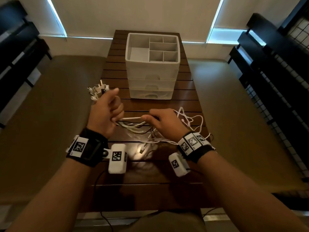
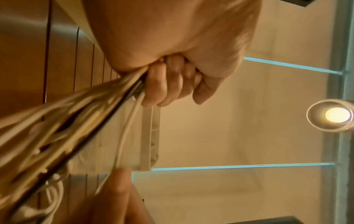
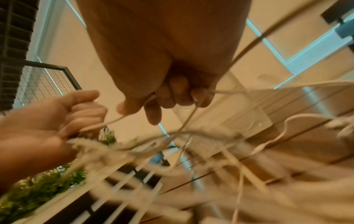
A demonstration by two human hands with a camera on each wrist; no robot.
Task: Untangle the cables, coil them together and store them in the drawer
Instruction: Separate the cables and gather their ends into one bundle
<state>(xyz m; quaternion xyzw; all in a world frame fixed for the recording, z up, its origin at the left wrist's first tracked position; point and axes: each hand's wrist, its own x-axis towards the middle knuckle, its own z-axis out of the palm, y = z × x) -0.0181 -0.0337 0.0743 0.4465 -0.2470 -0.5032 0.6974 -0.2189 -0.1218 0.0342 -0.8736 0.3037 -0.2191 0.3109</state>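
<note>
My left hand [image 1: 107, 111] is a fist round a bundle of white and black cables [image 1: 133, 125], whose plug ends [image 1: 97, 91] stick out past the thumb. In the left wrist view its curled fingers [image 2: 168, 84] clamp the cables [image 2: 76, 121]. My right hand [image 1: 160, 121] pinches one white cable [image 1: 132, 118] just right of the fist; in the right wrist view its fingers [image 3: 178, 94] curl on thin strands. Loose cable ends [image 1: 189, 121] trail tangled on the table behind the right hand. The white drawer unit [image 1: 151, 81] stands beyond, its drawers closed.
The slatted wooden table [image 1: 192, 101] is narrow, with floor on both sides. The unit's top tray [image 1: 138, 52] has several open compartments. Dark shelving [image 1: 275, 67] lines the right and left walls. A dark wire hangs from my left wrist band off the table's near edge.
</note>
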